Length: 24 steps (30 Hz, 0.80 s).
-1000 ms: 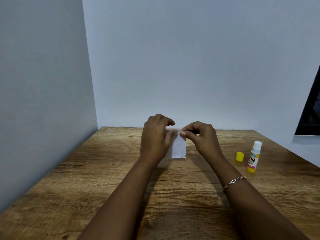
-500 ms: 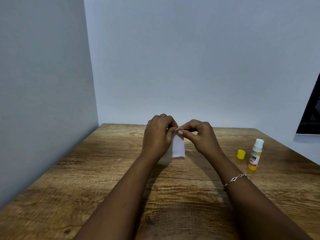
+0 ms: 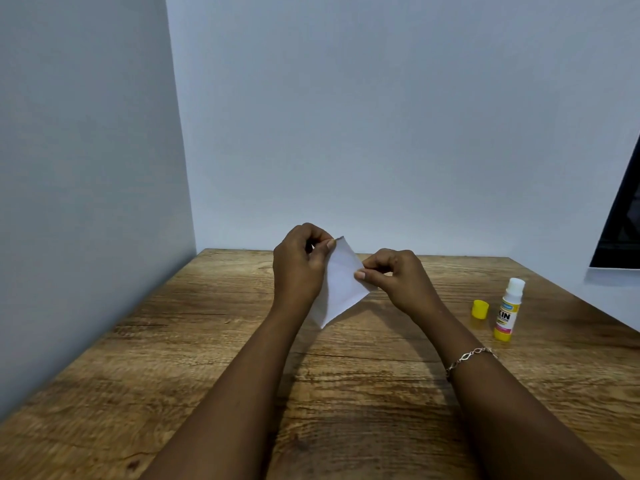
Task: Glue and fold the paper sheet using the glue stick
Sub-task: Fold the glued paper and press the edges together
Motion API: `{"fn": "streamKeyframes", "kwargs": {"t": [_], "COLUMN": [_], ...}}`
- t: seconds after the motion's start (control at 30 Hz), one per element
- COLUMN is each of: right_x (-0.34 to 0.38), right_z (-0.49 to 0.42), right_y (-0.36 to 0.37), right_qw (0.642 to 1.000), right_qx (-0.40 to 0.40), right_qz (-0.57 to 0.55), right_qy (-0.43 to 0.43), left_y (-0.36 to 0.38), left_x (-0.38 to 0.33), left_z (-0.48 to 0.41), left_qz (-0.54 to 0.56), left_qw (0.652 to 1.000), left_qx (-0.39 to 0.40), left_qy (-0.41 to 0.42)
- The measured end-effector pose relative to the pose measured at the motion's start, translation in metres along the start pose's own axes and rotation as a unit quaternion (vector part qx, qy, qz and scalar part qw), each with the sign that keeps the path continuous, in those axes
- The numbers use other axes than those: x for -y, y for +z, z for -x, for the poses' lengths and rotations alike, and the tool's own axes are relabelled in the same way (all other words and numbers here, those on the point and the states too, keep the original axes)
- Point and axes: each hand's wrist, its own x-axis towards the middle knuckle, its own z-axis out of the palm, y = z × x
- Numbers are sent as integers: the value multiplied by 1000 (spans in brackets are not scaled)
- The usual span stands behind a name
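Looking down from the head camera, I see both hands raised above the wooden counter (image 3: 214,348) with a small white paper sheet (image 3: 341,285) held between them. The left hand (image 3: 301,266) has its fingers (image 3: 329,244) pressed together, pinching the sheet at its top corner. The right hand (image 3: 398,278) pinches the sheet's right corner between thumb and forefinger, its other fingers curled in. The sheet hangs turned like a diamond, its lowest corner pointing down toward the counter; whether that tip touches the wood I cannot tell. Its left part lies hidden behind the left hand.

Off to the right, well apart from the hands, a glue stick (image 3: 507,310) stands upright on the counter, uncapped, with its white tip showing and a yellow base. Its yellow cap (image 3: 480,309) sits just beside it on the left, not touching it. A thin chain bracelet (image 3: 469,356) circles the right wrist. Plain pale walls (image 3: 381,116) close the counter in at the back and on the left, and a dark panel (image 3: 623,216) leans in at the right edge
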Motion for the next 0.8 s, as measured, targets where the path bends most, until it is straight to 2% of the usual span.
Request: {"fn": "streamKeyframes", "kwargs": {"t": [0.27, 0.37, 0.47, 0.53, 0.6, 0.7, 0.8], "right_x": [-7, -6, -5, -5, -5, -1, 2], "right_z": [0, 2, 2, 1, 0, 1, 2], "right_y": [-3, -3, -3, -3, -3, -1, 2], "right_qw": [998, 991, 989, 992, 996, 997, 992], "right_qx": [-6, -25, -47, -60, -71, -76, -56], "right_qz": [-59, -124, -130, -102, -56, 17, 87], "right_qy": [32, 44, 46, 40, 22, -22, -74], "left_y": [-5, -3, -1, 0, 0, 4, 8], "left_x": [6, 9, 9, 7, 4, -1, -2], "left_z": [-3, -2, -1, 0, 3, 7, 9], "left_qz": [90, 136, 159, 117, -14, -175, -243], "left_qw": [990, 978, 970, 982, 998, 977, 948], "left_qx": [-55, -60, -50, -49, -50, -1, 71], "left_qy": [-92, -144, -179, -142, -39, 125, 196]}}
